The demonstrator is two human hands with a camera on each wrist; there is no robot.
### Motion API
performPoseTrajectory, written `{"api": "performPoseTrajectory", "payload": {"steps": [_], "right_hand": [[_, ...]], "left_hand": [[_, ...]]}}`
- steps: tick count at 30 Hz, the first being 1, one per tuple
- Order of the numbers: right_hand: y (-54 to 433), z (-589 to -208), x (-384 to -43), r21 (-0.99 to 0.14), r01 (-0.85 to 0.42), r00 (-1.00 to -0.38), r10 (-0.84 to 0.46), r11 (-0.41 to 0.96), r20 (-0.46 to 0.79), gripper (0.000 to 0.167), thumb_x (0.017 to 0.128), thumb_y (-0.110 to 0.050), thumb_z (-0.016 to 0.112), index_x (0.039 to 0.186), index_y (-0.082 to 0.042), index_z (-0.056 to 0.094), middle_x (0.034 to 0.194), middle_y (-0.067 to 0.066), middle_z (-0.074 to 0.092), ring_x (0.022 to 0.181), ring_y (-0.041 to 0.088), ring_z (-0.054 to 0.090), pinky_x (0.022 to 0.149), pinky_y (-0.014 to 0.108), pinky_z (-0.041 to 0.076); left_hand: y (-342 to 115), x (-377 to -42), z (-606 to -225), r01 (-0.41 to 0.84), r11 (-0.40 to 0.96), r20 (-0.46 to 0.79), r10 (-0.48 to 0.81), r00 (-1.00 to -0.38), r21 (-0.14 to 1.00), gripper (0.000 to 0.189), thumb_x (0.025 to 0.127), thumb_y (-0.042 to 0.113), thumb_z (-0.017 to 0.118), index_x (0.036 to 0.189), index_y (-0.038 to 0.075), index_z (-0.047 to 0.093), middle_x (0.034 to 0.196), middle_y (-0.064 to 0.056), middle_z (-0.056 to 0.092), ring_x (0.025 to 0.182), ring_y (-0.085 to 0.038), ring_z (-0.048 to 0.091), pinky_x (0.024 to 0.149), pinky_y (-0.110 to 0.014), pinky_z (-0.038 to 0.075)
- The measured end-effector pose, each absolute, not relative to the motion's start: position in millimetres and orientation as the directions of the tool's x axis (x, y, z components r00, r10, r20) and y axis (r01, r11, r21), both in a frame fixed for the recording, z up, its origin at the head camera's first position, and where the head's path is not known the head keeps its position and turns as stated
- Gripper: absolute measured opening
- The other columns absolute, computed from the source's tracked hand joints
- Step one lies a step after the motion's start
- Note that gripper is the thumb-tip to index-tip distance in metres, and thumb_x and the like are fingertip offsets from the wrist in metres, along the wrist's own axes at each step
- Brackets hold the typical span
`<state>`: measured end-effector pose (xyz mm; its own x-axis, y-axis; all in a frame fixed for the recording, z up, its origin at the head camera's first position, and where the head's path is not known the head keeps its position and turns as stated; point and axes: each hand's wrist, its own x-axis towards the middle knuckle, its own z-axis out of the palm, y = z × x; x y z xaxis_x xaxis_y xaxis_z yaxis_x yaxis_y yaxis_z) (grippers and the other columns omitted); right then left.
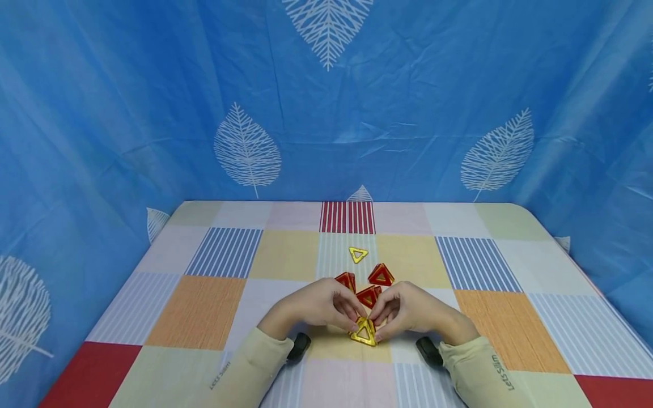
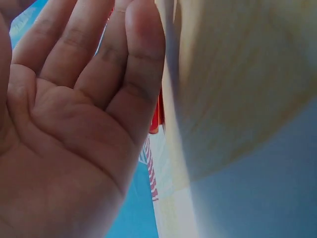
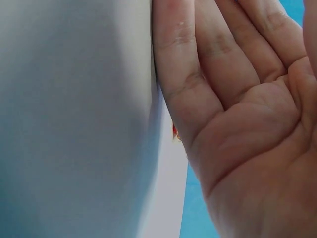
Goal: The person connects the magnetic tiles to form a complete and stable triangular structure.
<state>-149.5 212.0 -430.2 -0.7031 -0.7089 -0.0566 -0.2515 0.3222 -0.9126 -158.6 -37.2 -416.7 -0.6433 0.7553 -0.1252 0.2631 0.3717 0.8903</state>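
Note:
In the head view my left hand (image 1: 322,303) and right hand (image 1: 412,307) meet low over the table. Between them, the fingertips of both pinch a yellow triangular frame piece (image 1: 361,340), one hand at each side. Just beyond the fingers lie red triangular pieces: one (image 1: 369,296) between the hands, one (image 1: 345,280) partly behind the left hand, and another (image 1: 381,275) farther right. The left wrist view shows the left palm (image 2: 74,129) and bent fingers; the right wrist view shows the right palm (image 3: 252,139). The held piece is hidden in both wrist views.
A single yellow triangular frame (image 1: 359,250) lies flat beyond the red pieces. The table wears a patchwork-patterned cloth (image 1: 285,255). A blue curtain (image 1: 326,130) with white leaf prints hangs behind and along the sides. Dark wrist devices (image 1: 299,347) sit below both hands.

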Motion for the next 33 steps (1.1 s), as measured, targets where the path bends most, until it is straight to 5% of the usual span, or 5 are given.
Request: {"api": "performPoseTrajectory", "payload": {"steps": [25,33], "right_hand": [[208.7,-429.4,-147.4,-0.878,-0.327,-0.712,-0.702,0.349,-0.014,0.008,0.082,-0.011,0.084,0.090,-0.010,0.081,0.082,-0.002,0.074,0.074,0.016,0.072,0.068,0.031,0.058],[215.3,-424.6,-148.7,-0.888,-0.340,-0.724,-0.689,0.309,0.038,0.013,0.085,-0.011,0.082,0.095,-0.005,0.079,0.086,0.000,0.074,0.075,0.018,0.071,0.067,0.032,0.058]], "left_hand": [[-36.3,-157.3,-417.3,0.301,0.425,-0.140,0.744,-0.653,0.854,0.034,0.076,0.008,0.090,0.106,0.013,0.075,0.086,0.005,0.069,0.072,-0.010,0.065,0.065,-0.024,0.052],[-37.9,-156.8,-417.4,0.320,0.469,-0.159,0.732,-0.663,0.823,0.025,0.075,0.009,0.091,0.089,0.017,0.071,0.080,0.002,0.067,0.064,-0.011,0.059,0.059,-0.024,0.049]]}}
